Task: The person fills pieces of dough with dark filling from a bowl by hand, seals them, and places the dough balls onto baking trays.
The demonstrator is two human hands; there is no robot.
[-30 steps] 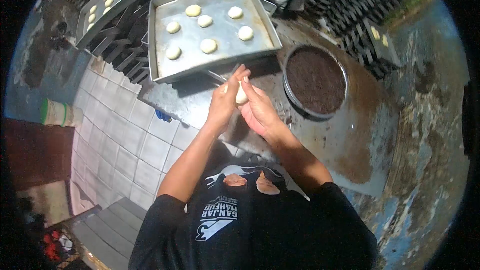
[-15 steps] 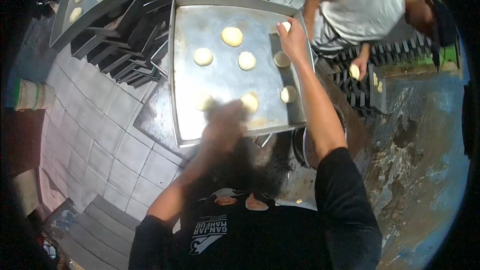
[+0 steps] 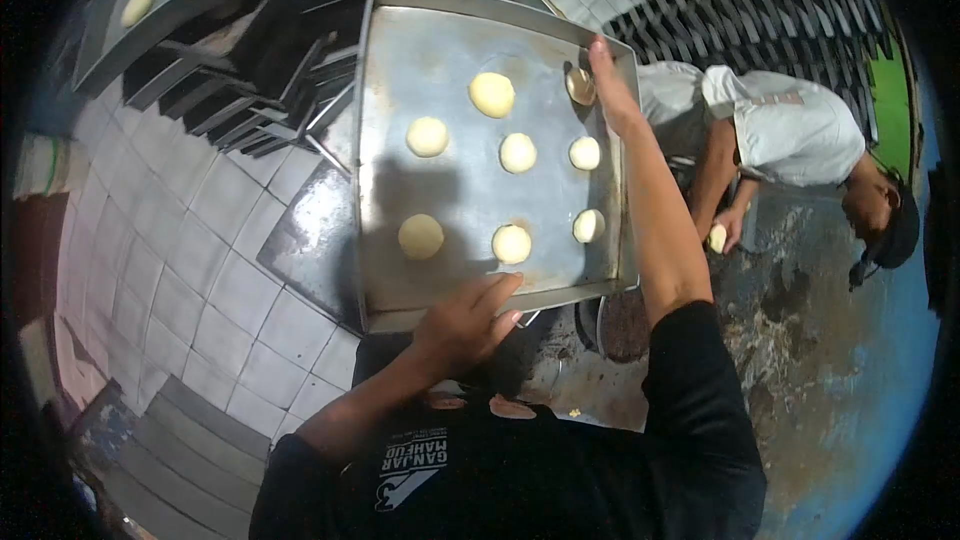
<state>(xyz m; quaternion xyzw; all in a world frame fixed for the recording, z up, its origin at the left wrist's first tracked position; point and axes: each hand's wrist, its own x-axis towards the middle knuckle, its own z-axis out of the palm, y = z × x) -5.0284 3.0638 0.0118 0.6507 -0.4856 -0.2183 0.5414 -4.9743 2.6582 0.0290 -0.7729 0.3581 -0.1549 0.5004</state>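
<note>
Baking tray point(image 3: 465, 200) lies between the two grips: it stretches away from the left hand point(image 3: 468, 322), which is at its near wall, and leftward from the right hand point(image 3: 612, 85), which is at its right wall toward the far corner. The left grip is partly closed, index finger over the near rim and thumb outside, with the wall between them. The right grip is closed about the side wall, one digit laid along the rim; its other digits are hidden.

The tray's open face points up toward the camera, its near wall toward the body. Its outline is close to square, so a long axis is hard to tell; the left side looks longer than the right.

Eight dough balls point(image 3: 518, 153) sit inside, one just beside the right grip, another just beyond the left fingertips. Left of the left grip, a corner of the table point(image 3: 305, 240) shows; to its right is a round pan point(image 3: 625, 328) of dark crumbs. Beyond the right grip, another person point(image 3: 795, 130) holds a dough piece point(image 3: 718, 237).
</note>
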